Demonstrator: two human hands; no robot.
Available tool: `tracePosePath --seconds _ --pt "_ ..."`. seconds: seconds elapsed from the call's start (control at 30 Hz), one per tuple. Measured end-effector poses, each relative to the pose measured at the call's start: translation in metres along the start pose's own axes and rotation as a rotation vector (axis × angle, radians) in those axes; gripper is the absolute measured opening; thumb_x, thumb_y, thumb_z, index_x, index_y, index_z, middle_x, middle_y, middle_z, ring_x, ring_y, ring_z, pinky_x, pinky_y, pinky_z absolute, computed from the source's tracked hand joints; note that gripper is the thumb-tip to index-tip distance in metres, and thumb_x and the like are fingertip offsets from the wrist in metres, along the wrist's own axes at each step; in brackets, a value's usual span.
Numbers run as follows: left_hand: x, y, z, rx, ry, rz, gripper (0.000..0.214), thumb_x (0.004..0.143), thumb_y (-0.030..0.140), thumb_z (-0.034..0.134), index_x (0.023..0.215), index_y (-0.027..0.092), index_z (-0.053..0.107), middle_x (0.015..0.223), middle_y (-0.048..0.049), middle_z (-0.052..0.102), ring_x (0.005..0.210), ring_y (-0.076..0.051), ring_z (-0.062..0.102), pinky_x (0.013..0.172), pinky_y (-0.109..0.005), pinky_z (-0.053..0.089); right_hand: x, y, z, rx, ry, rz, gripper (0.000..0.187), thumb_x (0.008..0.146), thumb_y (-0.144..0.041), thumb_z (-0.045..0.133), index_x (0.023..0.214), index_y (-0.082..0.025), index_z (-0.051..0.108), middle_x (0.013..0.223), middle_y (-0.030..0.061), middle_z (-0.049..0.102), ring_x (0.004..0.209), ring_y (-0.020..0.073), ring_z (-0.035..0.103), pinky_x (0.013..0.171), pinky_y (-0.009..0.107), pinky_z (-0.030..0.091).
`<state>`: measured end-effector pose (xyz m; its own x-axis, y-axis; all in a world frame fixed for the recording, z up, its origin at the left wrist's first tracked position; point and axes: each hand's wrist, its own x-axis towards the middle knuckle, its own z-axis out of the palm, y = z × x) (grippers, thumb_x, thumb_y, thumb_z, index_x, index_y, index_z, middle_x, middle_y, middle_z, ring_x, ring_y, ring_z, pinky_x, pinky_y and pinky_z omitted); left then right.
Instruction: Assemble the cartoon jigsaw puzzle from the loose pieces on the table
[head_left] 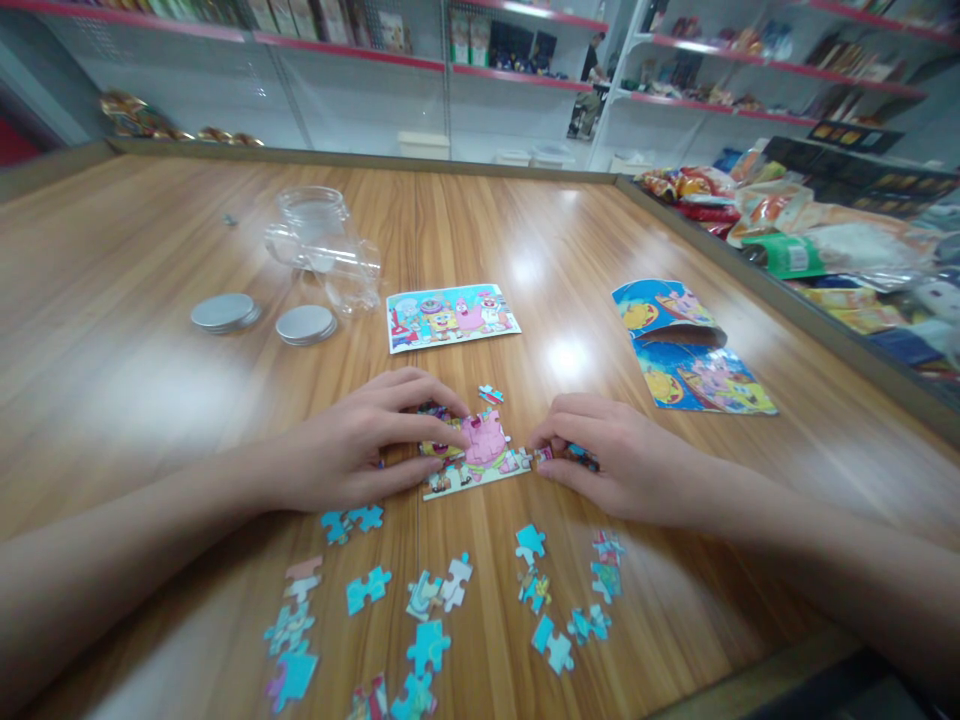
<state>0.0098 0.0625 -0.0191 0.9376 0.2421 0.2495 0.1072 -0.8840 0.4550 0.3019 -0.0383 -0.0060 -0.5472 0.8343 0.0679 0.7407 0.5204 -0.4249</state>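
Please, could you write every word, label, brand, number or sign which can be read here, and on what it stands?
No text is readable.
Green packet: label too blurred.
Black boxes: markings too small and blurred.
Shelf goods: too blurred.
Picture card, puzzle pieces: no legible words.

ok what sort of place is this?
Likely a shop or stockroom-style space, indoors: pink-edged shelves bear packages at the back, and bagged goods are heaped to the right of the wooden table.
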Motion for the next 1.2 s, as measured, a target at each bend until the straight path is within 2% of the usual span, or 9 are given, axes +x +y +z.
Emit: tracePosePath --seconds 0.27,0.5,0.9,1.2 --pt "-0.0005 -0.0002 0.0003 -0.003 0.001 -0.012 0.033 0.093 0.021 0.063 0.125 0.029 0.067 0.129 -0.0080 0.062 0.119 -0.023 0.057 0.102 -0.039 0.047 -0.0004 -0.0012 0.0011 0.005 0.011 0.020 0.008 0.095 -0.022 0.061 0.098 -0.016 0.066 0.096 0.0067 0.062 0.089 0.0189 0.057 0.079 0.032 0.045" --pt "-0.0011 -0.0008 0.0001 -0.005 -0.005 -0.011 0.035 0.093 0.020 0.062 0.127 0.030 0.065 0.130 -0.0076 0.061 0.120 -0.023 0.056 0.103 -0.039 0.047 -0.0010 -0.0029 0.0009 -0.036 0.050 0.146 0.010 0.092 -0.027 0.067 0.091 -0.018 0.063 0.093 0.0052 0.063 0.087 0.0190 0.058 0.077 0.032 0.044" --pt "-0.0008 -0.0004 0.0005 0.002 -0.013 -0.014 0.034 0.094 0.020 0.062 0.126 0.029 0.066 0.130 -0.0079 0.060 0.120 -0.023 0.055 0.103 -0.039 0.046 -0.0003 0.0012 0.0008 -0.011 0.028 0.117 0.012 0.093 -0.029 0.066 0.090 -0.017 0.062 0.092 0.0042 0.062 0.085 0.0180 0.057 0.077 0.032 0.043" --pt "0.0000 -0.0003 0.0001 -0.002 -0.001 -0.012 0.033 0.093 0.020 0.063 0.124 0.029 0.067 0.129 -0.0075 0.061 0.119 -0.024 0.056 0.103 -0.040 0.045 0.0002 0.0015 0.0013 0.034 0.012 0.078 0.008 0.093 -0.023 0.065 0.088 -0.017 0.062 0.089 0.0019 0.063 0.082 0.0159 0.058 0.075 0.030 0.042"
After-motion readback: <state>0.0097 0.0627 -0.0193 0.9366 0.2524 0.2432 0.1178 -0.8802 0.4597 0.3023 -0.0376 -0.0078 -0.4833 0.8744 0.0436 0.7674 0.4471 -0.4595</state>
